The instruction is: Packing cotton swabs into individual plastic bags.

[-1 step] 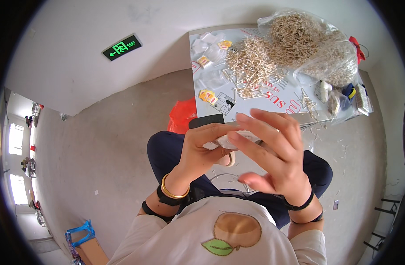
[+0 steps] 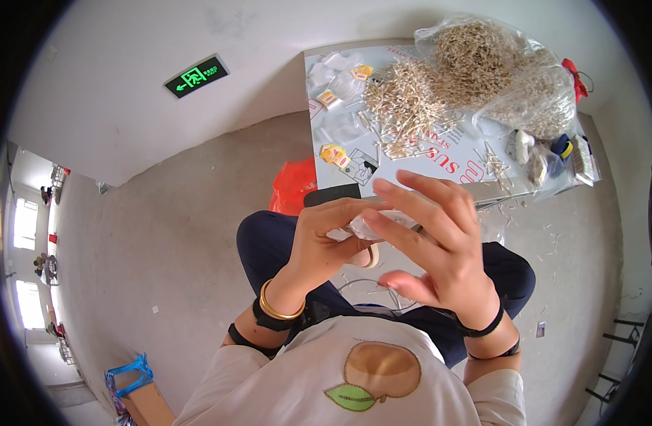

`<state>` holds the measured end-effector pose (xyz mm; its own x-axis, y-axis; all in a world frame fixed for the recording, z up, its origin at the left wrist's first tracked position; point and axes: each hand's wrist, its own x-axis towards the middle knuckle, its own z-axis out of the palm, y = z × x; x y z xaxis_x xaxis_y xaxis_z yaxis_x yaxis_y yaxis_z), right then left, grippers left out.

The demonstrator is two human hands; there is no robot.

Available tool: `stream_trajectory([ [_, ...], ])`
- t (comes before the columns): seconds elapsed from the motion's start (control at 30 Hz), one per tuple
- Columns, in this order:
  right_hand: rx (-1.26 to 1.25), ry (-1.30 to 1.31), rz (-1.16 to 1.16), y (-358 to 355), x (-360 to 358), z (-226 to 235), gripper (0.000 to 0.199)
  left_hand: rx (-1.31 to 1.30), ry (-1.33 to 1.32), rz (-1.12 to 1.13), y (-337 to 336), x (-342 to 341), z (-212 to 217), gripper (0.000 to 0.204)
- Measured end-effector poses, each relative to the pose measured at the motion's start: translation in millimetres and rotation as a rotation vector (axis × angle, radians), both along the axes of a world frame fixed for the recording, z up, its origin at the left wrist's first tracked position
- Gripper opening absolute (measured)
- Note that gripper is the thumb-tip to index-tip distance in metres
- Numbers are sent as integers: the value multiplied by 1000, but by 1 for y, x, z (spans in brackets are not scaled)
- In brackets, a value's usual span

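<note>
My left hand (image 2: 324, 228) is closed around a small whitish plastic packet (image 2: 361, 228) in front of my lap; what the packet holds cannot be made out. Over its right side hover the fingers of my right hand (image 2: 439, 245), spread and slightly bent, thumb well apart, gripping nothing visible. Whether a right fingertip touches the packet is unclear. Beyond the hands, a heap of cotton swabs (image 2: 405, 99) lies on a printed grey tabletop (image 2: 397, 174). Clear small bags (image 2: 342, 128) and yellow labels (image 2: 334, 154) lie at its left side.
A large clear bag of swabs (image 2: 475, 60) fills the table's far right. White, blue and yellow items (image 2: 562, 148) crowd the right corner. A red plastic bag (image 2: 292, 186) hangs by the table's left front. Fallen swabs dot the floor at right; a cardboard box (image 2: 147, 406) stands lower left.
My right hand has shifted slightly left and away from me over the packet. My left hand and the packet stay in place.
</note>
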<state>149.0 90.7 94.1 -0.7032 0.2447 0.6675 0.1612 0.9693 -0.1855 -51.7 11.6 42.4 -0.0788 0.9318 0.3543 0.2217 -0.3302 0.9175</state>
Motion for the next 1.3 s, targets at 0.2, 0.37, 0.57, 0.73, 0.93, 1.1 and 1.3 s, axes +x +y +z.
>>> stream_trajectory([
  [0.2,-180,131,54,7,-3,-8,48,-24,-48,8,7,-2,-13,38],
  [0.37,-276,135,49,6,-6,-6,39,-73,-75,0,8,0,-13,34],
  [0.57,-776,336,65,19,-11,-30,40,-156,-344,-108,9,-1,-24,30],
  [0.73,-1272,447,158,32,-14,-68,11,-224,-364,-156,17,-1,-38,38],
  [0.93,-1289,462,7,50,-24,-107,10,-67,-374,28,40,-7,-53,32],
  [1.1,-1318,485,-8,53,-25,-114,10,-134,-306,143,52,-8,-65,22],
  [1.3,-1202,425,-80,67,-20,-129,10,-42,-35,176,64,-13,-68,13],
])
